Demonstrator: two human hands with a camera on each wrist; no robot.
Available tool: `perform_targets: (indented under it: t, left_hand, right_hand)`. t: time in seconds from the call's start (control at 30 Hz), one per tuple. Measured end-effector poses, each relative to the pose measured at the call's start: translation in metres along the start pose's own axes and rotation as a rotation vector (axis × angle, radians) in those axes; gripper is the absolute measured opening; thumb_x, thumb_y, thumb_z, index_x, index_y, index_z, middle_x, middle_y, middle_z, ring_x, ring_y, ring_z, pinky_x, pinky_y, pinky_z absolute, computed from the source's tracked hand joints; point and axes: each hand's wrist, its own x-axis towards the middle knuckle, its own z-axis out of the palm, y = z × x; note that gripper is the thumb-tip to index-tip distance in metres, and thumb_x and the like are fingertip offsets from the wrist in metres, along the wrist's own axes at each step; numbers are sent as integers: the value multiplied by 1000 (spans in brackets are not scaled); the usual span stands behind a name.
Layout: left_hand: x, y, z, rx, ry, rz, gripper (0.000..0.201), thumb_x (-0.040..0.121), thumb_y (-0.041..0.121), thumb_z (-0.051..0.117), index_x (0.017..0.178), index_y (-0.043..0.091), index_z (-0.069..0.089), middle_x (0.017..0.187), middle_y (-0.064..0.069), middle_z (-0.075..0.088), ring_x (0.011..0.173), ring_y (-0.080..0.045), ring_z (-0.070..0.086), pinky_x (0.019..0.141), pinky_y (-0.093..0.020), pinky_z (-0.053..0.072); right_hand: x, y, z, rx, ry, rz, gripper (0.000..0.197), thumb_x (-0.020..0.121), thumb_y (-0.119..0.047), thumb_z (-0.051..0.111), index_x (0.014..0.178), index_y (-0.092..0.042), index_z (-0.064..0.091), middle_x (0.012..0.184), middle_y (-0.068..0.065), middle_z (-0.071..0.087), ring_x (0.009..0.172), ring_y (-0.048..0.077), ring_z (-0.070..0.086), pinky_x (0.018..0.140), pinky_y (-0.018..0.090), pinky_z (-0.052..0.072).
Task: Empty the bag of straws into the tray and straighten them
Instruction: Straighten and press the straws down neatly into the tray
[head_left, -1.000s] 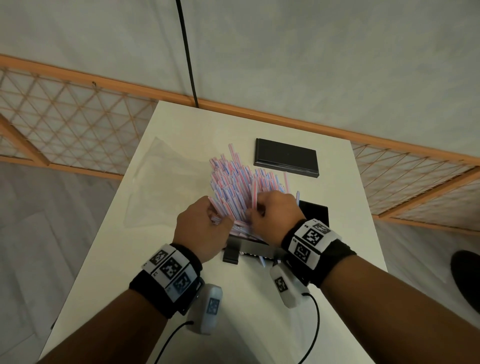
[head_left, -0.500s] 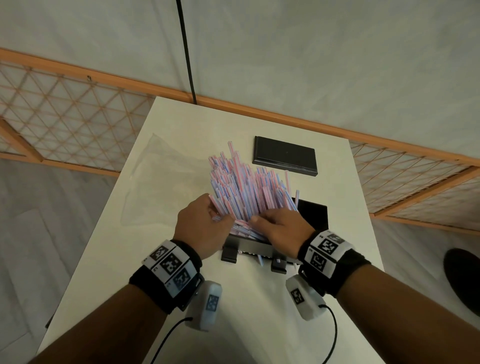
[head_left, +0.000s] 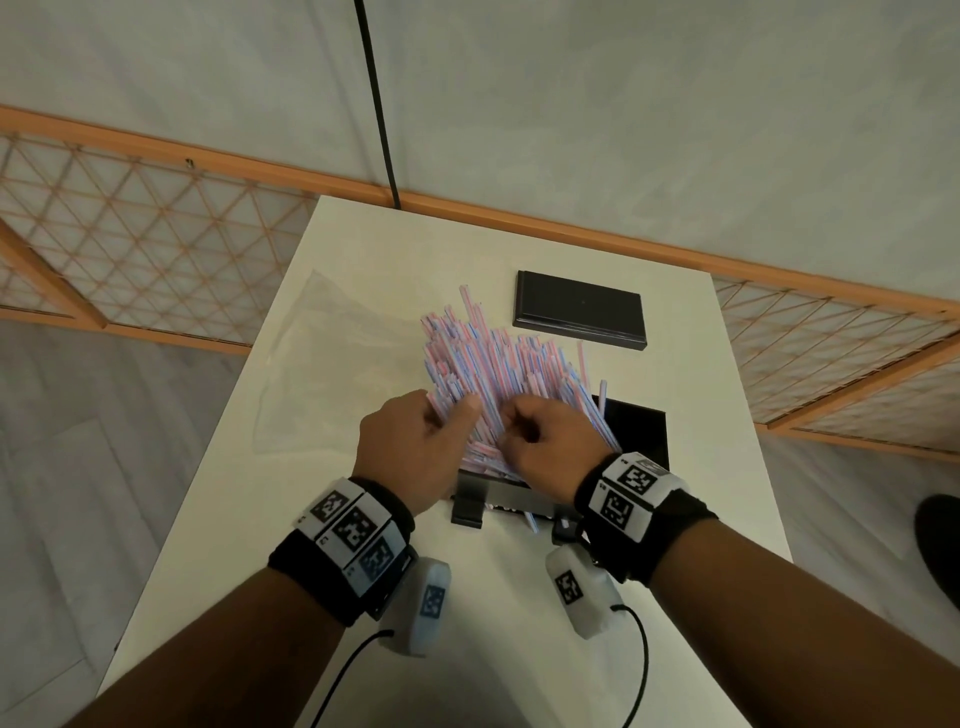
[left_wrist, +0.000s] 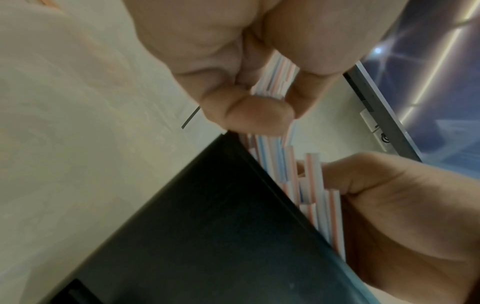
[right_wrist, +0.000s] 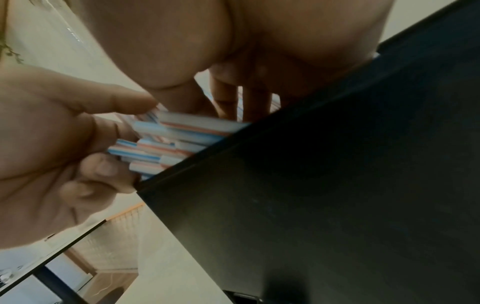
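Left hand (head_left: 415, 452) and right hand (head_left: 545, 447) curled round near ends of straws (head_left: 498, 364), pinching bundle from both sides to square it. Far ends fan beyond grip. Tray (head_left: 639, 431) beneath; emptied bag (head_left: 332, 364) left of grip.

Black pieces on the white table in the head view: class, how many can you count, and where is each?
2. A black tray sits under the straws by both hands; a flat black lid-like piece lies beyond it, toward the wall. Hands and straws may hide more.
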Motion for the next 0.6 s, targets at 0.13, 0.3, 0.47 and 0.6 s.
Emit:
perform_targets:
  t: [0.13,0.3,0.47,0.6]
  left_hand:
    - [1,0,1,-52,34,15,59,86,60,41,65,8,60,54,-8,64,57,-34,65,69,-47,57]
    - [-3,-3,0,-101,87,39,59,85,62,39,64,11,58,53,-7,64,56,-34,65,67,-49,57]
    - [-7,-7,-1,-75,10,-6,52,88,56,46,70,9,59,58,-9,64,57,-33,66,60,-52,59]
    - [-9,-7,-1,-95,-15,-42,45,98,41,55,75,2,61,58,-13,64,49,-29,65,50,-48,59]
  right_hand:
    - [-5,-4,4,4,146,-203,9,92,-13,64,95,-21,65,76,-8,62,68,11,57,69,21,48]
    - [-8,-9,0,27,232,-301,12,92,-16,66,101,-17,73,79,-11,67,70,4,61,74,14,49]
    - [-9,-3,-4,-110,71,-6,16,87,-35,68,82,-19,66,66,-7,60,67,14,58,64,24,48]
    - [-1,-10,-7,-62,-9,66,19,80,-31,74,91,-20,64,70,-8,58,63,9,55,59,22,43]
